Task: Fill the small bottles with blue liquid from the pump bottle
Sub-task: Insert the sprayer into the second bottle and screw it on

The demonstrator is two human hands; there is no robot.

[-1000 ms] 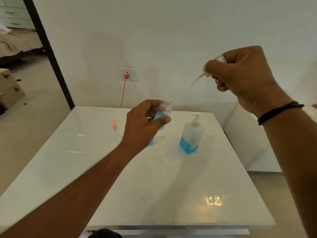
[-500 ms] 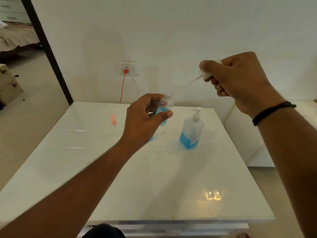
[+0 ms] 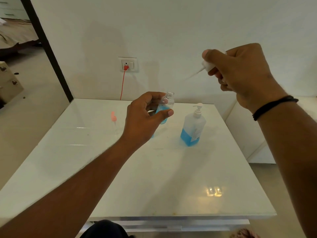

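My left hand holds a small clear bottle above the table, gripped between thumb and fingers; its neck is uncapped and blue liquid fills its lower part. My right hand is raised to the right and grips a white spray cap whose thin tube points down-left toward the bottle. The pump bottle stands on the white table, about a third full of blue liquid. A bit of blue from another small bottle shows behind my left wrist, mostly hidden.
A wall socket with a red plug and cord hangs behind the table. A pink reflection of the plug shows on the glossy tabletop. A white cabinet stands right of the table. A dark door frame runs at the left.
My right hand with the spray cap has come lower and a little nearer the small bottle. My left hand keeps holding the bottle in roughly the same place.
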